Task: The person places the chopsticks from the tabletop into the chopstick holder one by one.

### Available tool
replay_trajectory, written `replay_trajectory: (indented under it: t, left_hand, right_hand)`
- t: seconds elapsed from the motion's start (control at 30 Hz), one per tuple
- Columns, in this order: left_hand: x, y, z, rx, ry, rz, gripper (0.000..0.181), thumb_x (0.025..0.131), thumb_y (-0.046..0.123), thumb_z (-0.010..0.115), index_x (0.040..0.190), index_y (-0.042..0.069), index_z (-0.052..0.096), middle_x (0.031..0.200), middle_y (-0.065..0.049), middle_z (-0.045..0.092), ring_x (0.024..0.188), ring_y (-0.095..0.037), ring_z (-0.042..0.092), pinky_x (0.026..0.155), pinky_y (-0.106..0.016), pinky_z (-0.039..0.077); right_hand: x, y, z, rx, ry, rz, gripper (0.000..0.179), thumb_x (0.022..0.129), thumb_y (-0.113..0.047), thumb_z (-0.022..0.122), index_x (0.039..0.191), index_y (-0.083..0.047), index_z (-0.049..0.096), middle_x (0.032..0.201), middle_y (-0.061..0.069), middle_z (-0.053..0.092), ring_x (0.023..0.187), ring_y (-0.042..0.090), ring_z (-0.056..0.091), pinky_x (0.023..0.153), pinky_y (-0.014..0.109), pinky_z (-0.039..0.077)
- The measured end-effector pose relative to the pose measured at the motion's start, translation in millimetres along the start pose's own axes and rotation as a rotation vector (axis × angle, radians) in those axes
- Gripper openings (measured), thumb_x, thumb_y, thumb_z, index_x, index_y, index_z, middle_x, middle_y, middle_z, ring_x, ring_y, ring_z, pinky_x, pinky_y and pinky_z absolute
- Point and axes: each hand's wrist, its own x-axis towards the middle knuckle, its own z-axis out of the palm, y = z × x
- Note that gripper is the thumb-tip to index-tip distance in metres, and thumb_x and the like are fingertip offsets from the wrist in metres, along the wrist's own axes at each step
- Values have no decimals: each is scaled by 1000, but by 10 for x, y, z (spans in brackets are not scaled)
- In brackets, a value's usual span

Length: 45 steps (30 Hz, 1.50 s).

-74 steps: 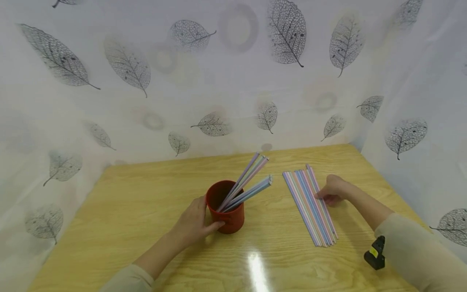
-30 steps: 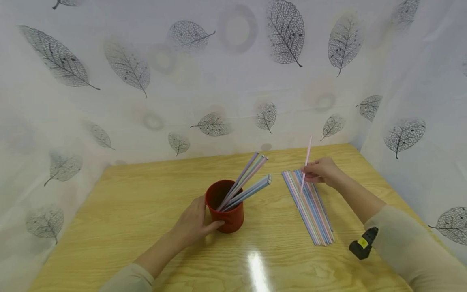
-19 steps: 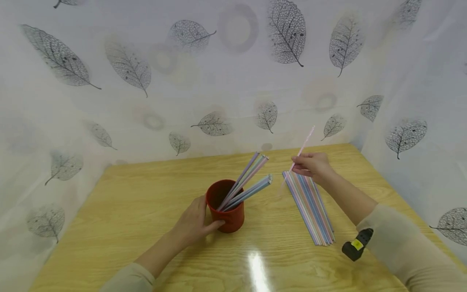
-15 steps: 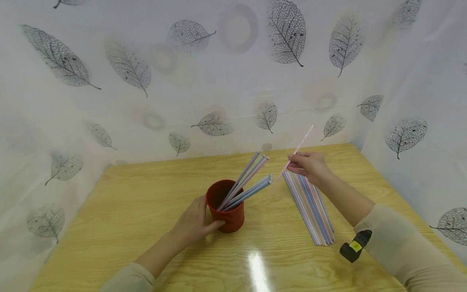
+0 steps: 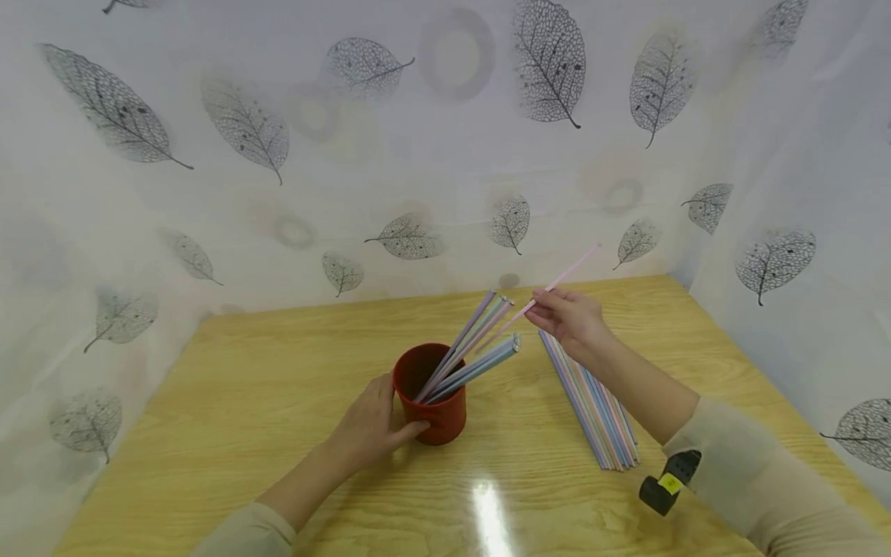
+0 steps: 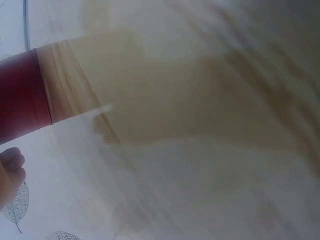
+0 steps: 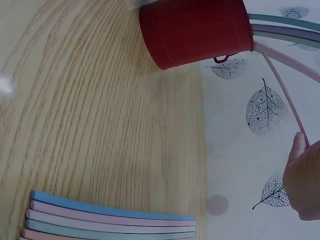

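My left hand [image 5: 365,418] holds a red cylindrical cup [image 5: 445,422], thumb across the front and the other fingers round its left side, partly hidden. Several thin pastel sticks [image 5: 480,317] lean to the right out of the cup. Between thumb and fingertips, my right hand [image 5: 572,321] pinches a thin pink stick [image 5: 576,264] slantwise above the table. Its lower end overlaps the sticks in the cup in the head view and comes up to the rim of the cup [image 7: 197,32] in the right wrist view. The left wrist view shows the cup wall [image 6: 22,95] and curled fingers [image 6: 12,167].
To the right of the cup, a flat row of pastel sticks [image 5: 592,418] lies side by side on the wooden table [image 5: 278,363], its far end partly behind my right hand. A leaf-printed white cloth [image 5: 431,170] hangs behind and at both sides.
My right hand picked a pink stick off the right side of the row, raised it and carried it left toward the cup, the stick tilting over further. My left hand and the cup stay put.
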Motion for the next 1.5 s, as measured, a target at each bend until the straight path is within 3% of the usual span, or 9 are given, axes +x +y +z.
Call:
replay_trajectory:
  t: [0.33, 0.6, 0.73, 0.83, 0.93, 1.07, 1.23, 1.37, 1.5]
  left_hand:
    - [3, -1, 7, 16, 19, 20, 83, 84, 63, 54, 134, -1, 39, 121, -19, 57, 111, -33, 56, 92, -45, 51]
    - [3, 3, -1, 13, 20, 29, 84, 85, 65, 51, 134, -2, 38, 122, -19, 57, 111, -33, 56, 93, -45, 50]
    - [2, 3, -2, 13, 28, 37, 84, 85, 66, 48, 135, -2, 37, 121, -19, 57, 111, -33, 56, 92, -45, 50]
    - [1, 4, -3, 16, 28, 37, 85, 85, 66, 48, 135, -2, 37, 121, -19, 57, 111, -33, 56, 92, -45, 50]
    - [-3, 7, -4, 20, 28, 35, 84, 85, 65, 48, 135, -2, 37, 121, -19, 57, 111, -33, 56, 92, -45, 50]
    - [-5, 8, -4, 21, 26, 29, 84, 85, 65, 50, 135, -2, 37, 121, -19, 57, 111, -33, 56, 92, -45, 50]
    - [-7, 2, 1, 19, 24, 24, 83, 84, 63, 54, 135, -1, 37, 121, -19, 57, 110, -32, 56, 92, -45, 50]
    - [-7, -5, 4, 12, 22, 24, 82, 84, 60, 59, 136, 0, 36, 123, -18, 56, 112, -32, 55, 93, -45, 50]
    - [-3, -6, 5, 3, 16, 18, 82, 83, 54, 65, 136, 0, 36, 125, -17, 55, 113, -32, 55, 94, -45, 49]
  right_hand:
    - [-58, 163, 33, -35, -105, -68, 11, 90, -2, 61, 80, -6, 59, 85, 5, 67, 76, 15, 68, 81, 29, 56]
    - [-44, 291, 1, -115, -273, -138, 15, 90, 4, 58, 81, -7, 63, 82, 5, 72, 75, 15, 69, 75, 26, 57]
    - [-25, 349, 9, -219, -315, -150, 15, 89, 3, 61, 83, -8, 69, 82, 4, 72, 78, 15, 70, 64, 18, 54]
    - [-26, 390, 22, -331, -340, -170, 15, 87, 2, 63, 83, -10, 72, 83, 3, 73, 80, 15, 70, 67, 20, 55]
    - [-34, 426, 39, -434, -356, -182, 16, 85, 1, 66, 81, -12, 73, 84, 2, 73, 82, 15, 71, 78, 29, 57]
    - [-47, 468, 63, -540, -350, -183, 15, 81, 1, 69, 80, -13, 74, 83, -1, 73, 84, 13, 69, 79, 33, 57]
    - [-62, 511, 72, -665, -395, -177, 20, 73, 0, 77, 92, -5, 74, 89, -1, 73, 90, 16, 67, 85, 36, 55]
    - [-74, 535, 60, -696, -453, -169, 31, 73, -2, 78, 102, 5, 69, 97, 5, 72, 94, 21, 67, 88, 39, 53]
    - [-73, 536, 32, -720, -453, -173, 32, 74, -6, 77, 102, 6, 69, 105, 7, 71, 104, 23, 64, 90, 39, 52]
